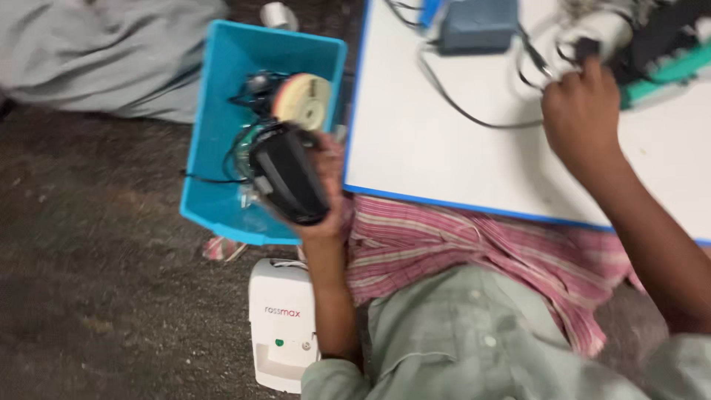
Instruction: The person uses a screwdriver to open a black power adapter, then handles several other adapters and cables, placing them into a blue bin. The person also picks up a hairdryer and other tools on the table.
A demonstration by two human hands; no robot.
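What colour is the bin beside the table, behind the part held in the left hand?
The bin is bright blue, seen in the head view, the only one.

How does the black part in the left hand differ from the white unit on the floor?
The black part is dark, rounded and glossy; the white unit is pale and boxy. The black part is held in the air by the left hand beside the blue bin; the white unit rests on the floor, untouched. The black part has a cream disc near its top; the white unit shows a small green dot. Both look like moulded plastic housings.
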